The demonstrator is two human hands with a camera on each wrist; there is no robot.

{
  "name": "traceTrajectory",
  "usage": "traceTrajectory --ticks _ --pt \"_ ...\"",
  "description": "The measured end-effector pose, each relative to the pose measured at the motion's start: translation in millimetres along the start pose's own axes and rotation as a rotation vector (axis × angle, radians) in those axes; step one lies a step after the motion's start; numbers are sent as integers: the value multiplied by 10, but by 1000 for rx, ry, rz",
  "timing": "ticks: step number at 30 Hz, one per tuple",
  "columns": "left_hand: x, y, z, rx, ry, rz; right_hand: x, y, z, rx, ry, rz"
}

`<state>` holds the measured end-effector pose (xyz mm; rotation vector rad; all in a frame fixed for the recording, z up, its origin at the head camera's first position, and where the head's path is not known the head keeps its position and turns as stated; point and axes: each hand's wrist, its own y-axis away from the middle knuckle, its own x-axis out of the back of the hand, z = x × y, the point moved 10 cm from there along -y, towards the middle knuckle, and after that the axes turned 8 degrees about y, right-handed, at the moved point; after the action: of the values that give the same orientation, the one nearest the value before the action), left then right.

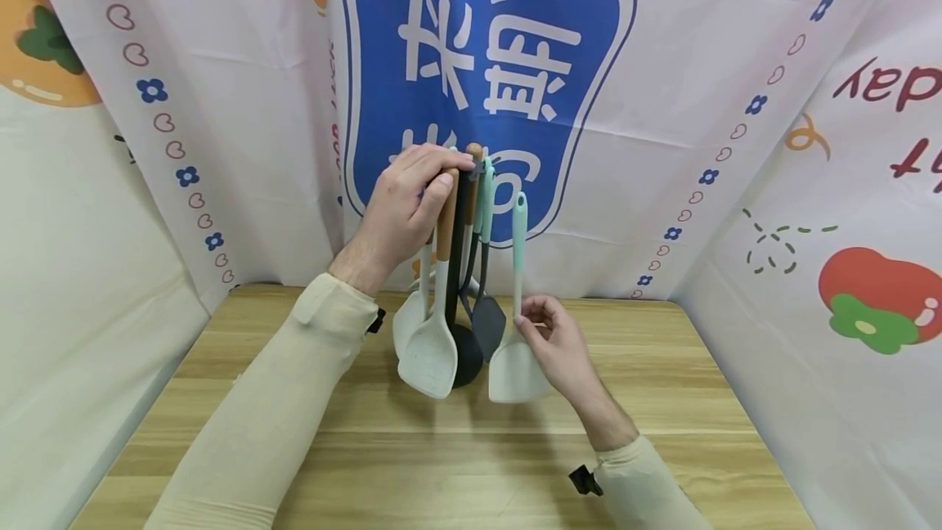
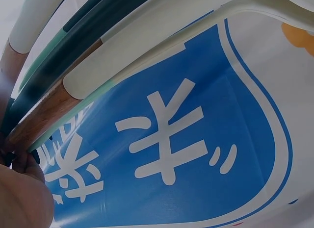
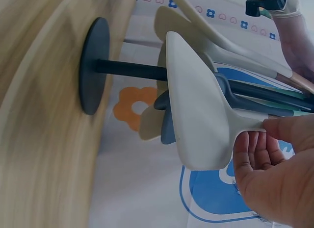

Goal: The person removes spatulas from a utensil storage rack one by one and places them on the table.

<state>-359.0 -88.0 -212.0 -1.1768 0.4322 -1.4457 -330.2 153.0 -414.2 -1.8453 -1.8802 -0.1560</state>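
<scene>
My right hand [image 1: 555,346] pinches a pale spatula [image 1: 515,375] by its neck, just above the blade, thumb against fingertips. Its mint handle points up, and the blade hangs down to the right of a utensil stand. At the stand's top my left hand [image 1: 405,199] grips the hanger, fingers over it and thumb beside a wooden handle [image 1: 445,223]. That handle belongs to a white turner [image 1: 430,358] hanging in front. The stand's dark pole [image 3: 132,70] rises from a round base [image 3: 94,66] on the table. A dark spatula [image 1: 487,325] hangs nearest the pale one.
The wood-grain table [image 1: 633,464] reaches back to a printed cloth [image 1: 486,47] close behind the stand. More cloth hangs at both sides. Several utensils with wooden or mint handles [image 1: 487,203] crowd around the pole.
</scene>
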Motion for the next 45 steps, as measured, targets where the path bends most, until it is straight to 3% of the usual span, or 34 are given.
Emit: traceTrajectory --ticks 23,37,45 --pt "3 -2 8 -2 7 1 -64 -39 587 -147 121 -75" --pt "2 1 -4 -7 5 4 -280 63 870 -281 100 -226" --pt "0 5 -3 -8 -1 6 -373 97 946 -303 127 -270"
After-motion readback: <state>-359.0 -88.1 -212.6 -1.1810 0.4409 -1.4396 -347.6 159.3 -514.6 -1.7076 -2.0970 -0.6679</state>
